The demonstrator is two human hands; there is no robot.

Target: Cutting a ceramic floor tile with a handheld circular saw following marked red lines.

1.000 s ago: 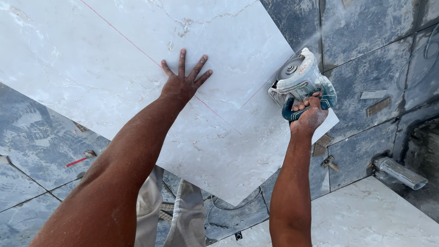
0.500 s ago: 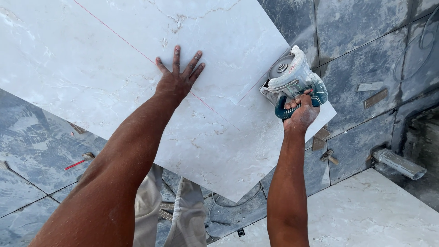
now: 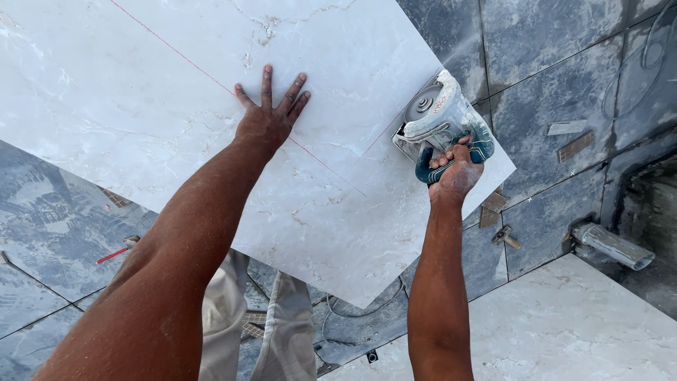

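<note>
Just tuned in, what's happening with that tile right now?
A person is working on a large pale marble-look tile that rests raised above a dark tiled floor. The left hand is pressed flat on the tile, fingers spread, right by a thin red line drawn across it. The right hand grips a small handheld cutter at the tile's right edge, blade end toward that line. A power cord lies on the floor below.

Bare tile (image 3: 141, 120) left; cutter (image 3: 441, 120) blocks right edge.

Dark grey tiled floor (image 3: 564, 77) under my work.
On it lie the big pale marble tile (image 3: 176, 113), a second pale tile (image 3: 564, 324), small offcuts (image 3: 575, 144) and a short pipe (image 3: 612, 245).
</note>
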